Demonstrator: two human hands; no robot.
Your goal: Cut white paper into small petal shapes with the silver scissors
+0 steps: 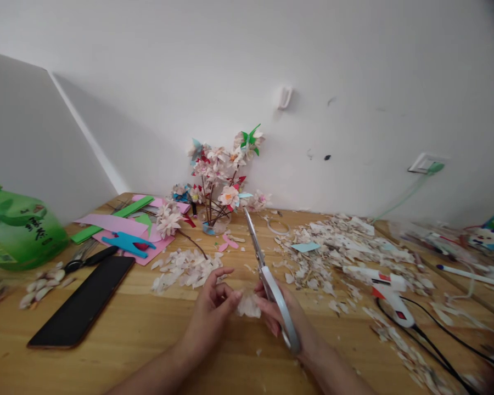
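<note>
My right hand [286,315] is closed around the pale handles of the scissors [279,296], whose metal blades point up and away toward the flowers. Thin, whitish translucent petals [249,305] sit between my two hands, at the right fingertips. My left hand [214,307] has its thumb and bent fingers pinched at the left edge of these petals, with the index finger raised. Just beyond my left hand lies a pile of similar white petals [187,267]. A stemmed flower [168,218] of pale layered petals rests over that pile.
Pale flowers on twigs stand in a clear container [217,224] by the wall. At left are a phone [84,302], coloured paper [113,224] and a green jug [20,230]. At right, dried scraps [333,247] spread behind a corded glue gun [391,299].
</note>
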